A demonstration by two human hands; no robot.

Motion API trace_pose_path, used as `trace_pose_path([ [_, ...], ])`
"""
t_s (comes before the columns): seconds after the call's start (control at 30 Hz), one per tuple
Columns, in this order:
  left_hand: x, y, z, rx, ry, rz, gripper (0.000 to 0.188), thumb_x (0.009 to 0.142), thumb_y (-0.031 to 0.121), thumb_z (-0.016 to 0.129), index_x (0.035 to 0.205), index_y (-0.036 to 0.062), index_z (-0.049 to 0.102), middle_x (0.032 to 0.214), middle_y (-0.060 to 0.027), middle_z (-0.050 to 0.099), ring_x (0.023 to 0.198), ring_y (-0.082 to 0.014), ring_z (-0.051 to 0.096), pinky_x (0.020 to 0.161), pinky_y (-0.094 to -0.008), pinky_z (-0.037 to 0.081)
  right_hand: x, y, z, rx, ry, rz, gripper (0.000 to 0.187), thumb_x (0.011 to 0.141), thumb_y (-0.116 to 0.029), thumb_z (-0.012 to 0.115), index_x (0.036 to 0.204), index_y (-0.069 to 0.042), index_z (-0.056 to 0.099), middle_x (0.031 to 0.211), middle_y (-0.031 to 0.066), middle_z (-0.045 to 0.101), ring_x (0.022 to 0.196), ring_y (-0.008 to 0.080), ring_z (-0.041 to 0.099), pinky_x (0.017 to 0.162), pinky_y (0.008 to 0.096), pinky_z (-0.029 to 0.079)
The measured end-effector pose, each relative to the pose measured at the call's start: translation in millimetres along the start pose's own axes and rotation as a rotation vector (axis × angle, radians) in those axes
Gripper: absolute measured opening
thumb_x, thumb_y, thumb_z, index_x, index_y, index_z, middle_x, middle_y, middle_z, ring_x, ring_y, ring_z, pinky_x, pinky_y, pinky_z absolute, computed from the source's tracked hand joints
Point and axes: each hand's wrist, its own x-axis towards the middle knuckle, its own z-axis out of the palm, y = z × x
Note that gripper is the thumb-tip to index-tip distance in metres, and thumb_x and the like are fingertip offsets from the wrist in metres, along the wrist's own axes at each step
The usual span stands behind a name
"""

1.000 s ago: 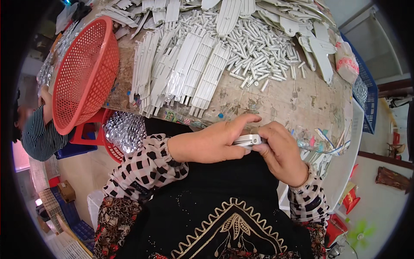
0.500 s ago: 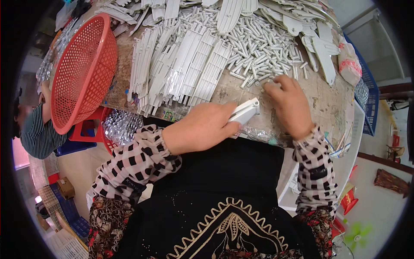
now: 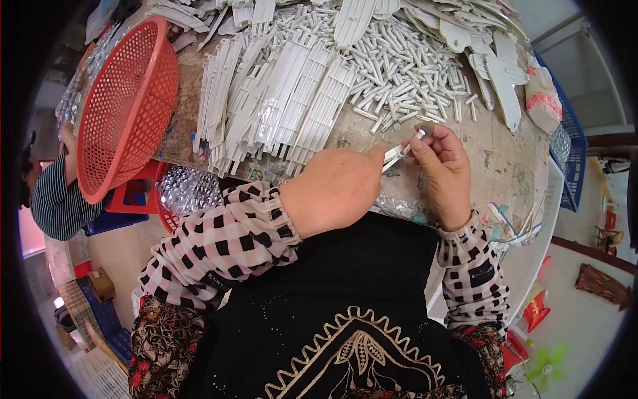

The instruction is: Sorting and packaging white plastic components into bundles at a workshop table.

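So I've got one red mesh basket point(image 3: 126, 106) at 10 o'clock, one small white plastic stick point(image 3: 403, 147) in play, and way too many loose white sticks point(image 3: 405, 66) and comb-like racks point(image 3: 279, 100) to count. My left hand point(image 3: 332, 189) is curled nearly closed, pinching the stick's lower end; my right hand point(image 3: 442, 169) pinches its upper tip. Stick sits just above center, long axis running 8 to 2 o'clock, tip pointing to 2.

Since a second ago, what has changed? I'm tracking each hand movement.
The right hand reached to the loose white pieces, then came back to the small white part that the left hand keeps holding, now raised over the table. The red basket stayed put.
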Motion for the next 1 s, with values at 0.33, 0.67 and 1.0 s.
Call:
trace_pose_path([
  [0.33,-1,0,2,-0.008,0.018,0.005,0.024,0.086,0.017,0.058,0.096,-0.0023,0.048,0.062,-0.0180,0.060,0.060,-0.0387,0.061,0.055,-0.0483,0.048,-11,-3,14,-0.436,0.136,-0.190,0.017,0.087,-0.003,0.068,0.102,0.000,0.062,0.080,0.0016,0.059,0.073,0.0074,0.055,0.065,0.0223,0.046],
  [0.67,-1,1,3,-0.017,0.033,0.003,0.021,0.086,0.015,0.056,0.095,-0.0029,0.049,0.064,-0.0186,0.061,0.063,-0.0391,0.062,0.058,-0.0478,0.048,-15,-16,12,-0.979,0.048,-0.560,0.016,0.088,-0.007,0.066,0.100,0.003,0.063,0.080,0.0075,0.063,0.069,0.0132,0.058,0.064,0.0290,0.047],
  [1.0,0,0,8,0.057,0.079,0.068,0.020,0.085,0.014,0.056,0.095,-0.0023,0.050,0.062,-0.0168,0.060,0.060,-0.0372,0.062,0.056,-0.0458,0.048,67,-24,43,-1.092,-0.064,-0.159,0.037,0.100,-0.035,0.045,0.095,-0.002,0.060,0.079,0.0184,0.062,0.073,0.0339,0.060,0.066,0.0405,0.045],
])
